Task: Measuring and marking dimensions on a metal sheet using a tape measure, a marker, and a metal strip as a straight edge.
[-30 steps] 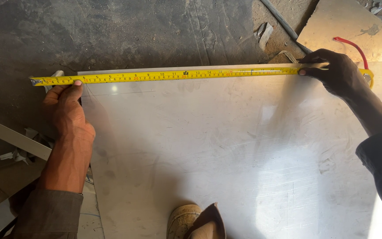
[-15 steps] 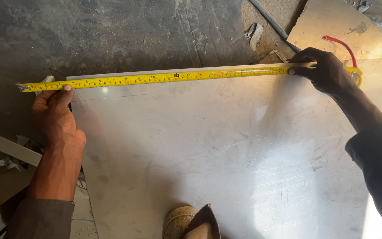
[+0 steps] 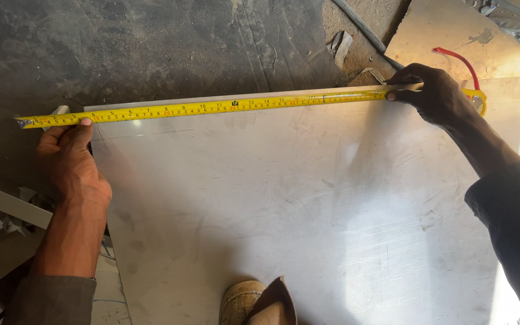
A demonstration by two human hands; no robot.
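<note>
Tape measure (image 3: 212, 107) spans the pale tile (image 3: 284, 210)'s far edge; left hand (image 3: 70, 159) fingers press its end down, right hand (image 3: 434, 96) fingers clamp it beside the case.

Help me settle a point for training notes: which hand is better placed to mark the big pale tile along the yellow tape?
Probably the right hand: it pins the tape measure on the tile itself, while the left hand holds the tape's end at the tile's edge.
</note>
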